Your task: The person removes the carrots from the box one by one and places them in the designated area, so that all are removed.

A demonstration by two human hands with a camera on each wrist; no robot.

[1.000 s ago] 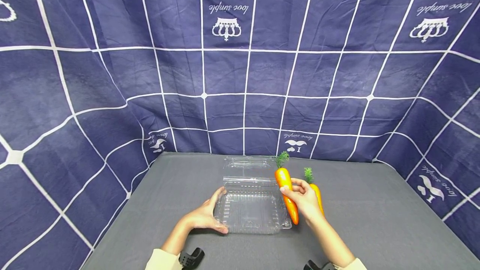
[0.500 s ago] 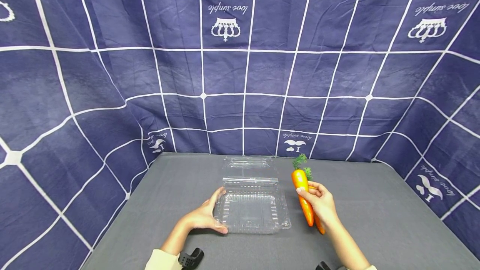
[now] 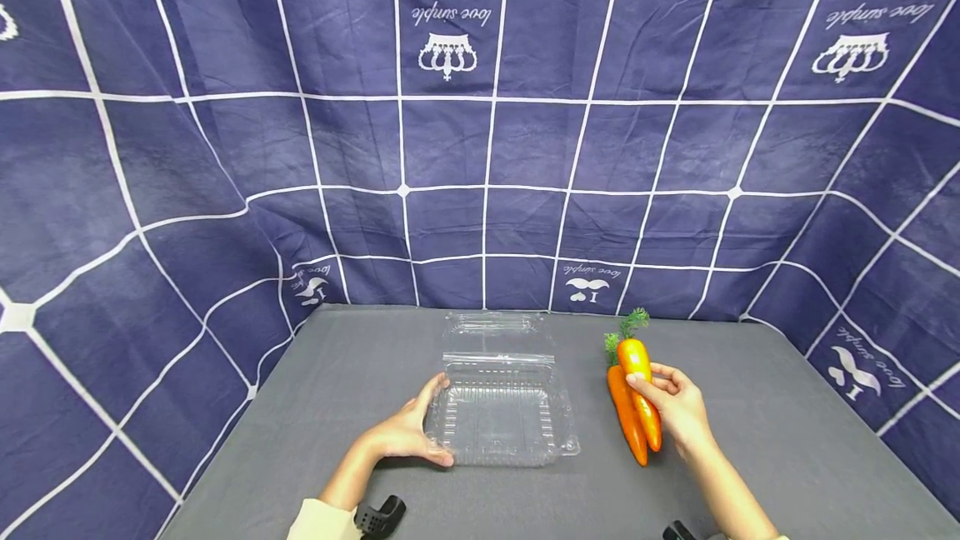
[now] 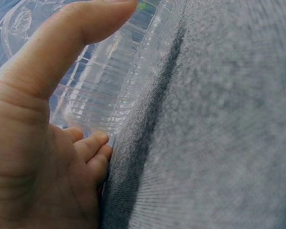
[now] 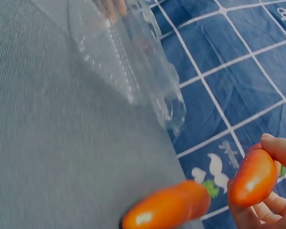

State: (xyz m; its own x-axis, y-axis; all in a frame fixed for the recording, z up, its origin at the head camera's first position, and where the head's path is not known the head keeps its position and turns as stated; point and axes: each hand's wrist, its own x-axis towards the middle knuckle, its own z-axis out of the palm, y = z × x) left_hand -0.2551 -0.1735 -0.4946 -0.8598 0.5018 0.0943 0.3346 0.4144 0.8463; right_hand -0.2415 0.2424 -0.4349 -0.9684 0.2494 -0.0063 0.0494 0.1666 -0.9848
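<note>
A clear plastic clamshell container (image 3: 501, 458) stands on the table with its lid (image 3: 495, 336) folded back behind it. My left hand (image 3: 405, 433) grips its left side, thumb at the near corner and fingers toward the far one. In the left wrist view, the fingers (image 4: 93, 145) lie against the ribbed wall. To the right, my right hand (image 3: 681, 408) pinches an orange carrot (image 3: 636, 358) with a leafy green top, thumb in front. A second carrot (image 3: 622, 415) lies on the table just left of it, partly overlapped by the held one.
A grey cloth covers the table (image 3: 750, 423). Behind it hangs a blue curtain (image 3: 540, 140) with white grid lines, which also runs along both sides. A black wrist strap (image 3: 381, 515) sits at the left sleeve.
My right hand has carried its carrot rightward, from beside the container's right edge to past the other carrot, which now shows on its left. The left hand and container have stayed put.
</note>
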